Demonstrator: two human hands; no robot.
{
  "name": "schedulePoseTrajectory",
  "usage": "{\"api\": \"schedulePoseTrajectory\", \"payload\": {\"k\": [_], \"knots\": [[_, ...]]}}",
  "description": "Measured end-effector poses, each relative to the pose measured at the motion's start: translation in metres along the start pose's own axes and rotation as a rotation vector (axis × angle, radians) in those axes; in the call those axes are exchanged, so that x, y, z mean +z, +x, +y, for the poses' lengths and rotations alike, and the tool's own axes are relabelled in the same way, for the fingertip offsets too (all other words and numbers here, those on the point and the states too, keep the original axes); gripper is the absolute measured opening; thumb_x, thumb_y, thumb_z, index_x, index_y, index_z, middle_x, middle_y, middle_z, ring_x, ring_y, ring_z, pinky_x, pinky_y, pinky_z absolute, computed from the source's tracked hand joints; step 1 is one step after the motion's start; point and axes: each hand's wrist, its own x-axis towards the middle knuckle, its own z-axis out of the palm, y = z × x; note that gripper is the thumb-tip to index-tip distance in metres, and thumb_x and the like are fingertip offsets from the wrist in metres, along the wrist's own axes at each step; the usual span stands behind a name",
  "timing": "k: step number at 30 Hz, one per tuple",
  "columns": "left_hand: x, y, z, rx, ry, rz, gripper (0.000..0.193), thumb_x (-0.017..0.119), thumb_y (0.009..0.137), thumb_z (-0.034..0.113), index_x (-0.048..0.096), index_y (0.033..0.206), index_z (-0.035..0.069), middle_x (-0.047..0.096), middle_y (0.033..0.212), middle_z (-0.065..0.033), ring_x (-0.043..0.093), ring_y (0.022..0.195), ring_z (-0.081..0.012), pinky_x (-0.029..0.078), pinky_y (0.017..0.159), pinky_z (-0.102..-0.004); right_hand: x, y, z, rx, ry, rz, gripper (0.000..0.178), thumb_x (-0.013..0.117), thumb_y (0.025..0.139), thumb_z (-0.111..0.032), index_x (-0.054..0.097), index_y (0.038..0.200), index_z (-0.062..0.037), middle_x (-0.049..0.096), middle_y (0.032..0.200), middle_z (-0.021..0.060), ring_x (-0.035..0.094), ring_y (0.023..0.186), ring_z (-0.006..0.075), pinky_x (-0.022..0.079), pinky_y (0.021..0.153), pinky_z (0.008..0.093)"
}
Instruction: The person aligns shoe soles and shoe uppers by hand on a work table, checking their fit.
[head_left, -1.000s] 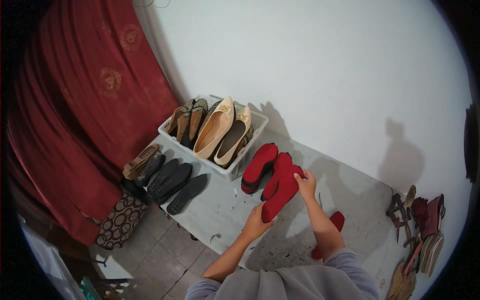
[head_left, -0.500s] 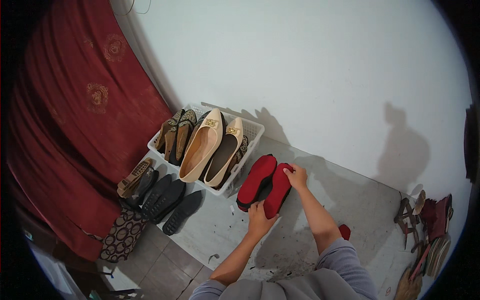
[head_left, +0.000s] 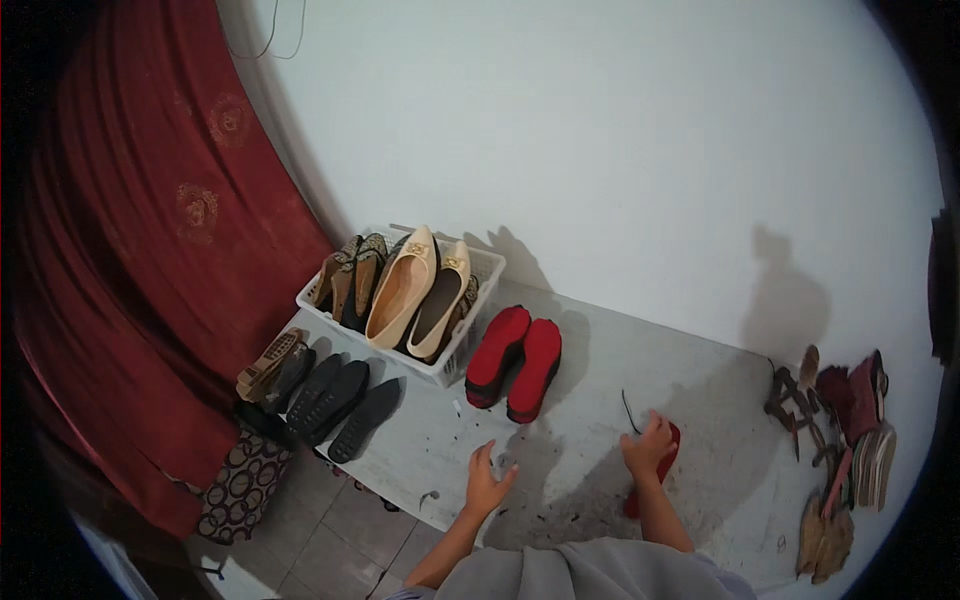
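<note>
Dim, soft shadows, fisheye-bent edges

On the bench, a basket of shoes stands at the back left. Two soles lie just right of it. Flat soles lie before the basket. Shoe parts pile at the far right.

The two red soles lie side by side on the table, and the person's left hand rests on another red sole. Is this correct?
Not quite. The two red soles do lie side by side on the table, but the head view shows the right hand on the other red sole; the left hand touches only the table.
</note>
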Motion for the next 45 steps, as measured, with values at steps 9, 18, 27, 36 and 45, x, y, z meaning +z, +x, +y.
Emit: {"api": "schedulePoseTrajectory", "payload": {"k": [9,18,27,36,45], "knots": [[-0.028,-0.063,-0.004,-0.184,-0.089,0.225,0.041,0.065,0.079,0.017,0.052,0.115,0.002,0.050,0.113,-0.0170,0.048,0.105,-0.0323,0.038,0.091,-0.0398,0.010,-0.068,0.101,0.118,0.215,-0.031,0.079,0.071,0.065,-0.020,0.032,0.132,-0.0042,0.048,0.121,0.0199,0.046,0.113,0.0346,0.034,0.096,0.0474],[-0.058,-0.084,0.011,-0.140,-0.110,0.359,0.030,0.063,0.079,0.013,0.056,0.106,0.003,0.054,0.106,-0.0148,0.051,0.102,-0.0298,0.040,0.089,-0.0364,0.044,-0.055,0.100,0.521,1.452,-0.155,0.074,0.064,0.066,-0.018,0.033,0.132,-0.0045,0.054,0.090,0.0096,0.053,0.068,0.0183,0.045,0.054,0.0311],[-0.095,-0.132,-0.023,-0.363,-0.104,0.470,0.027,0.062,0.079,0.014,0.058,0.103,0.002,0.055,0.105,-0.0159,0.052,0.102,-0.0315,0.040,0.089,-0.0375,-0.044,-0.112,-0.078,0.101,1.483,-0.426,0.063,0.056,0.080,-0.018,0.030,0.137,-0.0123,0.055,0.090,0.0042,0.044,0.057,0.0064,0.036,0.045,0.0212],[-0.158,-0.111,-0.057,-0.344,0.063,0.509,0.028,0.063,0.076,0.014,0.059,0.102,0.003,0.056,0.101,-0.0155,0.051,0.100,-0.0323,0.041,0.086,-0.0391,0.013,-0.149,-0.139,-0.274,1.331,-0.718,0.064,0.060,0.071,0.002,0.036,0.130,0.0004,0.051,0.112,0.0067,0.050,0.101,0.0153,0.039,0.088,0.0267],[-0.246,0.015,-0.127,-0.226,0.553,0.347,0.032,0.057,0.081,0.016,0.055,0.111,0.006,0.050,0.118,-0.0169,0.044,0.114,-0.0345,0.037,0.092,-0.0482,0.060,-0.149,-0.196,-0.322,1.347,-0.781,0.069,0.066,0.067,0.003,0.036,0.129,-0.0001,0.051,0.111,0.0087,0.053,0.098,0.0176,0.043,0.084,0.0295]]}}
